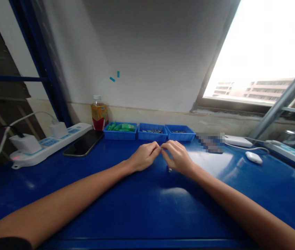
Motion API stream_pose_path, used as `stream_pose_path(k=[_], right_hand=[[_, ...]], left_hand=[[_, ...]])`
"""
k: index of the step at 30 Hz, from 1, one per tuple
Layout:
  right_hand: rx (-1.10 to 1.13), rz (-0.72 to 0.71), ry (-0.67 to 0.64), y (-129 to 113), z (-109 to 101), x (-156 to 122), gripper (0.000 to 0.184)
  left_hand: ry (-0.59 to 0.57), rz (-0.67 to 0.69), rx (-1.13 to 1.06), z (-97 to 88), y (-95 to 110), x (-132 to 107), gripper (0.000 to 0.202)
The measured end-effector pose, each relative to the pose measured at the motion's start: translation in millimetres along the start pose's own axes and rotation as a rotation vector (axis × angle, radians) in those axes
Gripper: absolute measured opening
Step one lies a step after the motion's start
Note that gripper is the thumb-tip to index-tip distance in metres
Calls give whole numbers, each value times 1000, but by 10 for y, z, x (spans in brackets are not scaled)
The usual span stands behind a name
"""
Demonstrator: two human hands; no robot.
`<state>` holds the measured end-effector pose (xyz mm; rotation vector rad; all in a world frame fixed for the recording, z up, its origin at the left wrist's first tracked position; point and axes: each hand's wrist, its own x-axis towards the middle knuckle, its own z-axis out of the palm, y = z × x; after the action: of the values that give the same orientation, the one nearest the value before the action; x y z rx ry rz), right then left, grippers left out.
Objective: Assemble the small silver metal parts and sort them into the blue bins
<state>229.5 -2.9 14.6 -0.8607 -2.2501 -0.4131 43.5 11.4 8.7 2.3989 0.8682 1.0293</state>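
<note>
My left hand [144,156] and my right hand [178,157] meet over the middle of the blue table [142,208], fingertips pinched together on a tiny metal part [162,148] held between them. Both hands have curled fingers. Another small metal piece [170,169] lies on the table under my right hand. Just beyond the hands stand three blue trays: the left tray [120,135] holds green pieces, the middle tray [152,136] and the right tray [180,135] hold small metal parts.
A black phone [84,143] lies left of the trays beside a white power strip [45,145] with plugged chargers. A drink bottle [99,114] stands against the wall. A white case [253,157], cable and second power strip [293,154] sit right, under the window.
</note>
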Motion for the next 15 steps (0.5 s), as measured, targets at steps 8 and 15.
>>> stream_pose_path(k=[8,15], right_hand=[[-315,593,58,762,-180,85,36],[-85,506,-429,548,-344,-147,32]], left_hand=[[-205,95,253,50,287,-112,33],[-296,118,333,143,372,-189,19]])
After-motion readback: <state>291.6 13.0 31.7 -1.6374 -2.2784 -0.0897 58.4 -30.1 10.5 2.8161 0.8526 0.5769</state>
